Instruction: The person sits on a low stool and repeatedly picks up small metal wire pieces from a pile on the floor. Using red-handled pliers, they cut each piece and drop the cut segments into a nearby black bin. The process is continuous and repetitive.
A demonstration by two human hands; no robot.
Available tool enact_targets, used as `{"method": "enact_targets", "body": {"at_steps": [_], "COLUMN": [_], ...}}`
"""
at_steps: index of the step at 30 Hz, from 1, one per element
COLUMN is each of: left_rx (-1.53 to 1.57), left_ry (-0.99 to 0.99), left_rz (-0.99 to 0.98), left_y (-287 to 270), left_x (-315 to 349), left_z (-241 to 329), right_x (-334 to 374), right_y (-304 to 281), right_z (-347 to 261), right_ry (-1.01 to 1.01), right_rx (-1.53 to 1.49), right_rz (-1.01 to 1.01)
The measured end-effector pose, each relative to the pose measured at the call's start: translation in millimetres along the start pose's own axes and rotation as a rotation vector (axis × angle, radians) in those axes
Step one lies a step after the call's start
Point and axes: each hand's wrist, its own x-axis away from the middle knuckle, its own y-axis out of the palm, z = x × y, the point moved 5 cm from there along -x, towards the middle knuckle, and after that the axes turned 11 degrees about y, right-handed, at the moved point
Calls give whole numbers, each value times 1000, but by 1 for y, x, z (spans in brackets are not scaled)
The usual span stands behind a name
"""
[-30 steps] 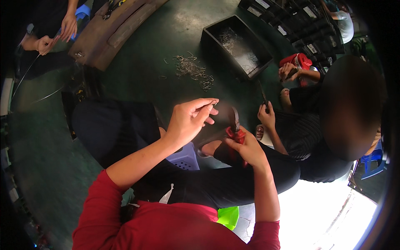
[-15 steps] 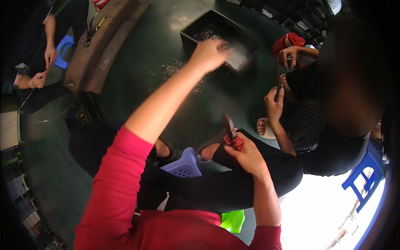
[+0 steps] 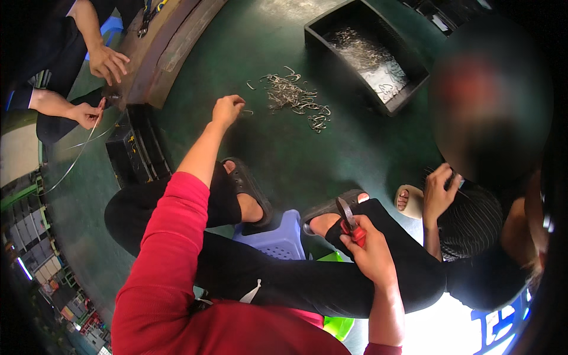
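"What do the pliers (image 3: 352,226) look like?"
"Red handles and a dark metal head. They sit in the right hand (image 3: 374,254), head tilted up and to the left."
"And the small hook (image 3: 248,112)?"
"Thin, bent, silvery metal, right by the left hand (image 3: 228,110); I can't tell whether they touch."
"The other hooks (image 3: 290,96)?"
"Loosely heaped on the green floor (image 3: 355,154), beyond it to the right."

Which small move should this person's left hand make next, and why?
Probably pinch the small curved silver metal piece with the left hand: it appears close beside that hand, apart from the pile, while the right hand holds the red-handled metal pliers.
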Motion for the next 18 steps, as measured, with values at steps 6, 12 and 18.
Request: {"method": "enact_targets", "body": {"at_steps": [6,12,18], "left_rx": [-161,-346,229], "left_ry": [99,290,102], "left_rz": [-35,-95,-29], "left_y": [27,42,27], "left_x": [0,2,-6], "left_z": [-18,-10,35], "right_x": [-17,-17,-8], "right_y": [5,7,4], "right_z": [-3,-6,5], "right_ry": [87,2,-62], "right_rx": [41,40,35], "right_rz": [-53,-36,-16]}}
